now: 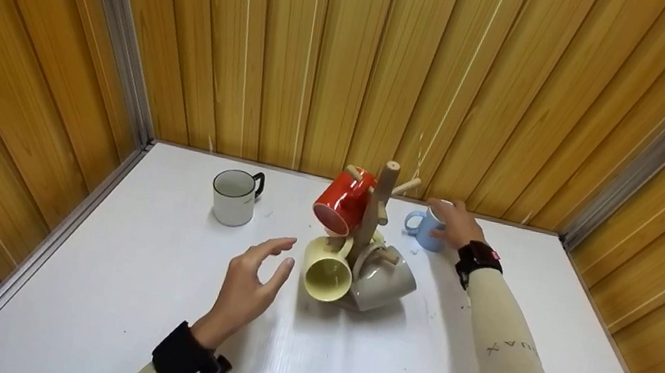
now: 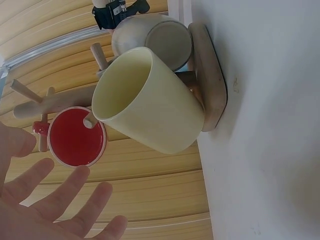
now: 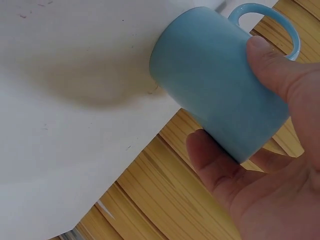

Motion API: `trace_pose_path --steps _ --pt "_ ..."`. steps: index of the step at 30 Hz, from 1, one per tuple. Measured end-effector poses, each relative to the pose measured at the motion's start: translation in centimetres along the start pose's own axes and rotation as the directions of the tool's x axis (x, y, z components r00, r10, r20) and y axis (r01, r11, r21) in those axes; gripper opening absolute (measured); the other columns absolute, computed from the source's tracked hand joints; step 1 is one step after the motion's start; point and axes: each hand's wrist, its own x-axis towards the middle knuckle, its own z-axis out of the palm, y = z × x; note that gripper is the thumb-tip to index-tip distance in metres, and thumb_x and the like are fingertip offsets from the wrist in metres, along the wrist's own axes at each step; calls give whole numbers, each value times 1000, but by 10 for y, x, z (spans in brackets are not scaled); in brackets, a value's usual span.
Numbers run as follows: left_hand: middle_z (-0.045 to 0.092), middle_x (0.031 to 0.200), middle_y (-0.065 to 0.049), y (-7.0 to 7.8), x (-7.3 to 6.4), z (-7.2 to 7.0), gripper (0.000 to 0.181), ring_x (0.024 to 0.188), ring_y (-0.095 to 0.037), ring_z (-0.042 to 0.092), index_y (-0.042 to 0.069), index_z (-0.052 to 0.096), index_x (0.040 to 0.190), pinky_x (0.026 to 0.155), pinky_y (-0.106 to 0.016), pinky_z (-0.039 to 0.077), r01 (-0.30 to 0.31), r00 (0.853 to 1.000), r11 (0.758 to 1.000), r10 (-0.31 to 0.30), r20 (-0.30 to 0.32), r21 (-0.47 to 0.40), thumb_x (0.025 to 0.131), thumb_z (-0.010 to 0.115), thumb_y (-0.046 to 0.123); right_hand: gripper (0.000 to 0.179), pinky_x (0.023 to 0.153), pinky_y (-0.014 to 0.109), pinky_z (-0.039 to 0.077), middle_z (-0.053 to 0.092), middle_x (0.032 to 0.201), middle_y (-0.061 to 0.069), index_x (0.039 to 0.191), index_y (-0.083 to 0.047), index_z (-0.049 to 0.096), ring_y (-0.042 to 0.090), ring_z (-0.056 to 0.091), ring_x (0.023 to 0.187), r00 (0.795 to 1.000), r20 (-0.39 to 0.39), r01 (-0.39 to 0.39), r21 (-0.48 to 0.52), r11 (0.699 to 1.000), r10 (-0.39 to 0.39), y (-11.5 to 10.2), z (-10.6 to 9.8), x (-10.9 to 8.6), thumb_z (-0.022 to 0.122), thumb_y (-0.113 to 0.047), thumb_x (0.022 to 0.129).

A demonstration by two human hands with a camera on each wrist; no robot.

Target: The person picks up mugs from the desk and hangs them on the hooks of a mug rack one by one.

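At the back right of the white table, my right hand (image 1: 457, 222) holds a light blue mug (image 3: 215, 80). Its thumb lies along one side near the handle and the fingers curl round the other side. My left hand (image 1: 247, 285), fingers spread and nothing in it, hovers left of a wooden mug tree (image 1: 369, 224). From the tree hang a red mug (image 1: 343, 204) high up, a pale yellow mug (image 1: 327, 273) lower on the left, and a grey mug (image 1: 387, 285) lower on the right.
A white enamel mug (image 1: 234, 202) with a black rim and handle stands upright at the back left. Wood-patterned panels (image 1: 285, 63) wall the table (image 1: 117, 286) at the back and both sides. Bare pegs (image 1: 407, 186) stick out from the tree.
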Motion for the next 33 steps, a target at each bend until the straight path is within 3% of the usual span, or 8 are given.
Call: trace_pose_path --steps 9,15,20,28,33 --pt "75 117 -3 -1 2 3 29 107 -25 68 9 72 125 94 -44 54 -3 1000 1000 4 13 -10 96 73 14 74 105 74 38 40 146 38 154 -15 45 57 44 132 999 -32 -25 35 999 26 5 -5 -4 81 -15 89" --pt "75 117 -5 -2 -1 6 29 107 -24 68 9 72 125 94 -44 55 -2 999 1000 2 32 -18 96 72 14 76 99 71 45 45 137 36 153 -19 45 53 53 120 998 -49 -30 28 999 31 9 -1 -14 84 -22 87" --pt "75 116 -9 -2 0 6 29 106 -26 69 7 72 124 93 -46 55 -24 999 1000 24 25 -18 96 72 13 76 90 67 52 47 129 34 150 -21 49 49 58 106 993 -120 4 12 1000 -3 8 0 -20 87 -27 84" --pt "75 117 -9 1 0 2 28 106 -25 69 6 72 124 94 -45 54 -25 999 999 25 28 -32 97 71 14 72 84 65 54 43 131 31 145 -22 54 49 58 102 961 -277 53 87 995 -27 -7 -9 -40 89 -30 82" --pt "75 116 -9 3 -1 5 27 106 -23 69 5 72 123 96 -43 54 -25 999 998 27 31 -61 97 71 13 69 81 67 54 43 128 29 142 -25 55 51 58 102 919 -391 103 125 987 -46 -18 -18 -61 89 -34 82"
